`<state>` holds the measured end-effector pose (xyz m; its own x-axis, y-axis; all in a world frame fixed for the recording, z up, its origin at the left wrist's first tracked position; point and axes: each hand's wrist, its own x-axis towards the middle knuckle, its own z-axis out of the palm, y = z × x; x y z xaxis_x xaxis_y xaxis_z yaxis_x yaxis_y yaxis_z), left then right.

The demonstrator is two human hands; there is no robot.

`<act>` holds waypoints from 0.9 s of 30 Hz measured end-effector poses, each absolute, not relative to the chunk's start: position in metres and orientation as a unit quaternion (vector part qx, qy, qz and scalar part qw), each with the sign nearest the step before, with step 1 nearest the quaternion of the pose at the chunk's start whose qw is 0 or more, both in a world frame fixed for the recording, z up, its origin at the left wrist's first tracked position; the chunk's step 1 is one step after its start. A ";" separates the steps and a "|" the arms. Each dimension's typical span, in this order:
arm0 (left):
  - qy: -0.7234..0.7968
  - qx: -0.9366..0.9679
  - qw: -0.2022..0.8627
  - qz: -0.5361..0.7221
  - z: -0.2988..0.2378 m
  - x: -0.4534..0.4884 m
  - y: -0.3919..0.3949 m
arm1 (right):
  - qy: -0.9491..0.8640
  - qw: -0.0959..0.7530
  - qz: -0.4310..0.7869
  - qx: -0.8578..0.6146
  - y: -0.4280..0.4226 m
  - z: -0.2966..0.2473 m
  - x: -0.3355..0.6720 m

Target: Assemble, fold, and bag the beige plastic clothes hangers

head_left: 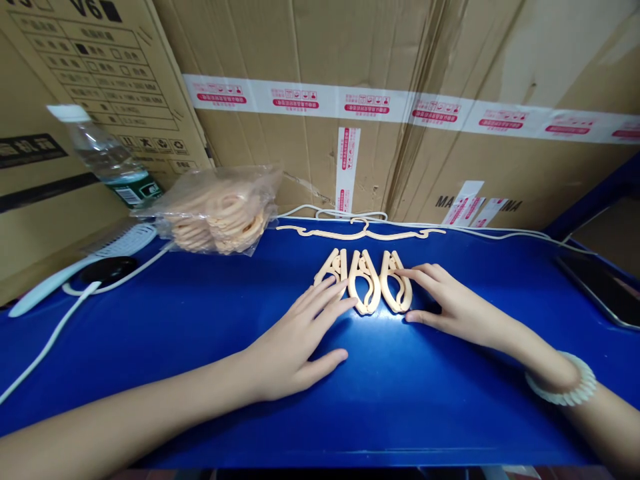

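Three beige folding clothes hangers lie folded side by side on the blue table (400, 400). My left hand (295, 347) is open, fingers spread, its fingertips over the left folded hanger (343, 267) and near the bottom of the middle folded hanger (376, 287). Beside the right folded hanger (384, 280) is my right hand (450, 300), with a fingertip on the hanger's upper side and the thumb by its lower end. The fingers of that hand are apart. Behind them lies an unfolded hanger (340, 235) with its hook pointing away from me.
A clear plastic bag (220, 207) of folded hangers sits at the back left, before a water bottle (110, 157). Further left are a pale hairbrush (65, 270) and a black disc (113, 269) with a white cable. A phone-like device (600, 287) lies right; cardboard (280, 47) stands behind.
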<state>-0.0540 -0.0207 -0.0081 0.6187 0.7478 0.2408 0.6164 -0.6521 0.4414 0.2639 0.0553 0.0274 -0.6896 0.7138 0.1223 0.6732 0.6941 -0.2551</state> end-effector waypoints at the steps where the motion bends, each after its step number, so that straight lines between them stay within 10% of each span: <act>1: 0.386 0.883 0.165 0.211 -0.009 -0.054 -0.020 | -0.914 0.105 0.097 -0.380 0.055 0.028 0.264; 27: 0.479 0.617 0.400 0.480 -0.002 -0.060 0.006 | -0.899 0.085 0.055 -0.426 0.070 0.039 0.294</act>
